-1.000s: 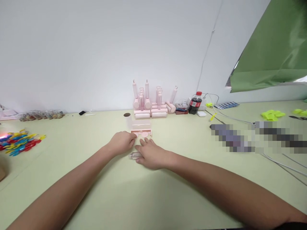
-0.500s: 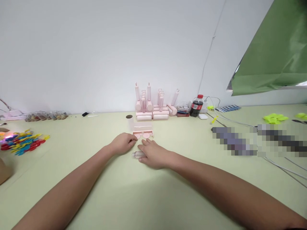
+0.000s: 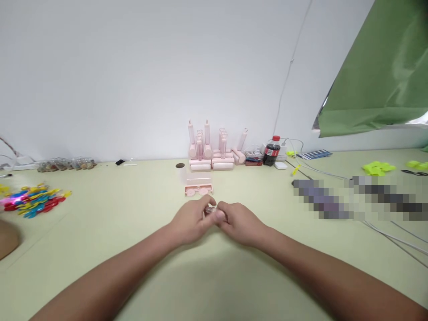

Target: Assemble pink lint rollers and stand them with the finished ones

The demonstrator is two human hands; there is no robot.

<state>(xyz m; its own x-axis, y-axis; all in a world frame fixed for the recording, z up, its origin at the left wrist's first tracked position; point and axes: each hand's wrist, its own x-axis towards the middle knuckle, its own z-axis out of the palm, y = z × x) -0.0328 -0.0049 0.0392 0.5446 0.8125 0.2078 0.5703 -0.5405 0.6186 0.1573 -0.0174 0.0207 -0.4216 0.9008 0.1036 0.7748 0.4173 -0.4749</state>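
Note:
My left hand and my right hand meet over the pale green table, fingers curled. Between their fingertips they pinch a small clear tube-like piece, mostly hidden by the fingers. Just beyond the hands lies a small open pink case with a clear lid and two round pink pads inside.
A cluster of pink lint rollers stands at the wall, with a dark soda bottle to its right. Colourful clips lie at the left. White cables and yellow-green pieces are at the right. A green sheet hangs above.
Both hands drew back from the pink case toward me and came together. The clear piece that lay under my right hand is now lifted and pinched between both hands.

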